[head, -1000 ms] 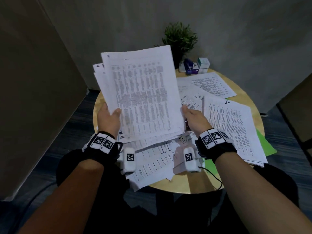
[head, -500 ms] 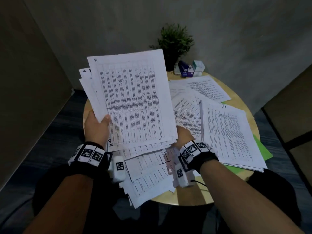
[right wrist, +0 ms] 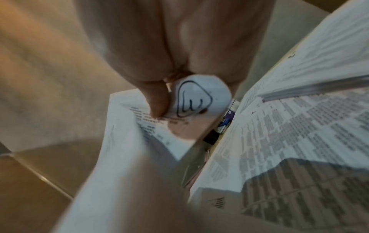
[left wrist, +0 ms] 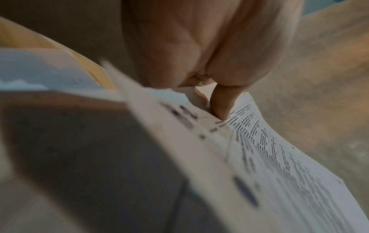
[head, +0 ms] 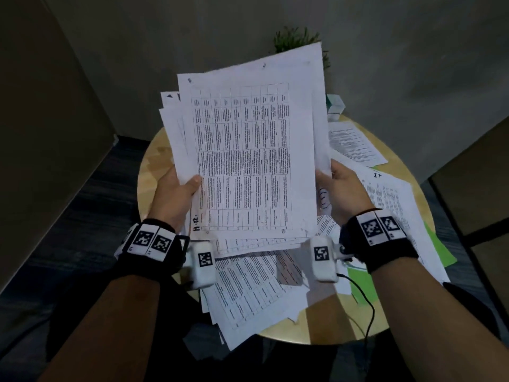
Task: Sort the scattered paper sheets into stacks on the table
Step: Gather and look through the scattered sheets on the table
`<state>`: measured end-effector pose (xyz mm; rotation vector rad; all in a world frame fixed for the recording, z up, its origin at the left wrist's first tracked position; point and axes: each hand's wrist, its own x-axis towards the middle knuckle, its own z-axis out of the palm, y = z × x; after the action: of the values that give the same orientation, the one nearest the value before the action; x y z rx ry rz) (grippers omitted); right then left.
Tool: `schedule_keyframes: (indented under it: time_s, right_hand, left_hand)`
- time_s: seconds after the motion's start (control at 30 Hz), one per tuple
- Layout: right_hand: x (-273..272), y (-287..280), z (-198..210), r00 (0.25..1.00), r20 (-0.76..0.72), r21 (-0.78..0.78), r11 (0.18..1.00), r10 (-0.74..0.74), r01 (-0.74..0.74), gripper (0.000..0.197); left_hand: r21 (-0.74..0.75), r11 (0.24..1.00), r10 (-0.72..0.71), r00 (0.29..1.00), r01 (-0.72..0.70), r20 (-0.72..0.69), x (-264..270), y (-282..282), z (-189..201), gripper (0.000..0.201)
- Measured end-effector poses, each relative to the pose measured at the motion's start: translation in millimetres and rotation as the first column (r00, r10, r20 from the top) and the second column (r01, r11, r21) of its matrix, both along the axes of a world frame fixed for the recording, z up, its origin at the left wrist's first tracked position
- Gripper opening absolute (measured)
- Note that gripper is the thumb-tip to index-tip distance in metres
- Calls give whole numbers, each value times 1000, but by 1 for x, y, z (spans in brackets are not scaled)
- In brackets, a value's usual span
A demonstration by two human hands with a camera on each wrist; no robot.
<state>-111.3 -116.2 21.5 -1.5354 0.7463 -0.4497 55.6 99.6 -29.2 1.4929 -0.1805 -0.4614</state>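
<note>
I hold a thick bundle of printed sheets upright above the round wooden table; its front sheet carries a table of text. My left hand grips the bundle's left edge, thumb on the front, as the left wrist view confirms. My right hand pinches a sheet marked with a circled "3" at the bundle's right edge. More sheets lie scattered below the bundle, and a stack lies at the right.
A green folder sticks out from under the right stack. A single sheet lies at the back right. A potted plant and small boxes stand at the table's far edge. Walls close in on both sides.
My right hand came up from the table papers and took a sheet at the bundle's right edge. The bundle rose and swung right, and now covers most of the plant.
</note>
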Motion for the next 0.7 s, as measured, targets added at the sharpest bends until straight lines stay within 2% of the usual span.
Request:
schedule_keyframes:
  time_s: [0.13, 0.23, 0.3, 0.37, 0.43, 0.5, 0.53, 0.6, 0.63, 0.7]
  right_hand:
    - [10, 2, 1, 997, 26, 84, 993, 75, -77, 21]
    - [15, 2, -5, 991, 3, 110, 985, 133, -132, 30]
    - [18, 1, -7, 983, -23, 94, 979, 181, -178, 29]
    - [22, -1, -6, 969, -71, 53, 971, 236, -233, 21]
    - [27, -8, -4, 953, -139, 21, 963, 269, -269, 22]
    - [34, -20, -2, 914, -281, -94, 940, 292, -329, 18]
    - [39, -26, -4, 870, -397, -195, 899, 293, -392, 13]
    - [49, -34, -6, 745, -628, -393, 734, 226, -554, 17]
    - [55, -36, -9, 683, -711, -446, 645, 167, -621, 24]
    - [67, -36, -14, 553, -828, -440, 507, 90, -741, 40]
  left_hand:
    - [-60, 998, -36, 999, 36, -12, 4, 1, -1, 40]
    - [-63, 995, -75, 997, 75, 0, 6, 5, -2, 41]
    - [-35, 997, -74, 997, 75, 18, 7, 8, -3, 42]
    - [18, 999, -37, 997, 36, 71, 10, 10, -4, 45]
    - [89, 995, 39, 985, -55, 166, 13, 13, -3, 48]
    - [120, 980, 129, 965, -159, 230, 17, 16, -1, 49]
    - [117, 973, 167, 957, -199, 235, 18, 17, 0, 47]
    - [112, 958, 230, 943, -262, 242, 21, 19, 2, 39]
    - [110, 952, 253, 936, -286, 245, 21, 20, 3, 37]
    - [106, 939, 290, 920, -327, 264, 23, 20, 2, 36]
